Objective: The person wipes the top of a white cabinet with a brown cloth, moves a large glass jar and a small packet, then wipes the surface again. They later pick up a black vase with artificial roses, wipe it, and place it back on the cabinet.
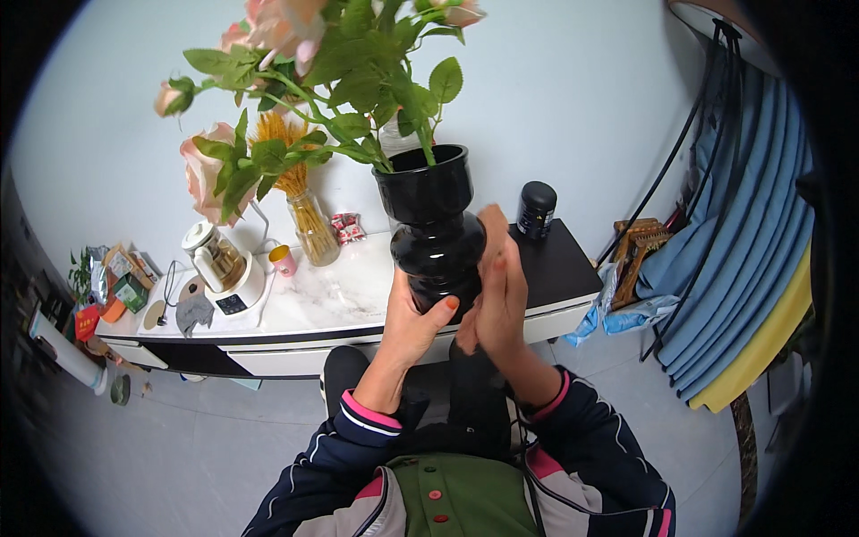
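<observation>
A glossy black vase (pixel 429 194) with a stepped, bulging body is held up in front of me, tilted slightly. My left hand (pixel 416 322) grips its lower part, thumb across the front. Against the vase's right side, my right hand (pixel 503 288) presses a brownish-pink cloth (pixel 493 225), which also hangs below the palm. Pink roses (pixel 215 171) with green leaves (pixel 362 80) rise from the vase's mouth and lean to the left. The vase's base is partly hidden by my hands.
A white marble-patterned cabinet (pixel 295 302) runs along the wall. It bears a glass kettle (pixel 218 258) on its base, a pink cup (pixel 282 260), dried wheat stalks in a glass bottle (pixel 314 231) and a grey cloth (pixel 194 314). A black jar (pixel 536 210) stands right; blue folded fabric (pixel 731 268) hangs beyond.
</observation>
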`<action>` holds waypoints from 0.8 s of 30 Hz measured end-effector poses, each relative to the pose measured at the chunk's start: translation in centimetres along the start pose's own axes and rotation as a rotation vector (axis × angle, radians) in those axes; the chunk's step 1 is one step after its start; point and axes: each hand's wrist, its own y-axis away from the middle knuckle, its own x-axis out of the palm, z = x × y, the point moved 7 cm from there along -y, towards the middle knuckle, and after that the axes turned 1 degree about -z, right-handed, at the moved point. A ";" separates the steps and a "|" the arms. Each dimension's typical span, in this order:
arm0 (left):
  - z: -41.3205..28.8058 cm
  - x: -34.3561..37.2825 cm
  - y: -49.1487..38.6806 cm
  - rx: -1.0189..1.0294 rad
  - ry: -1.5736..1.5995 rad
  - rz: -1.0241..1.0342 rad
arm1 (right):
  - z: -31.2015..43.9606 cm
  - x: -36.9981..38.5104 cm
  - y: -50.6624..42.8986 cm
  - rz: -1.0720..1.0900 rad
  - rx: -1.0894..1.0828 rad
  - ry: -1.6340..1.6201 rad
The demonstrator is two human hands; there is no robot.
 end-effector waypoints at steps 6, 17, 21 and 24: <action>1.1 1.3 0.5 -0.012 -0.044 0.031 | -4.1 0.1 -4.1 0.167 0.576 -0.390; -0.8 1.0 -0.2 0.035 -0.126 -0.130 | 3.3 2.0 4.2 0.039 -0.415 0.214; -0.5 1.0 0.0 0.012 -0.177 -0.071 | 3.9 1.3 1.0 0.157 -0.569 0.376; -0.4 0.8 0.0 0.002 -0.132 -0.062 | 3.7 1.7 -0.7 0.130 -0.422 0.308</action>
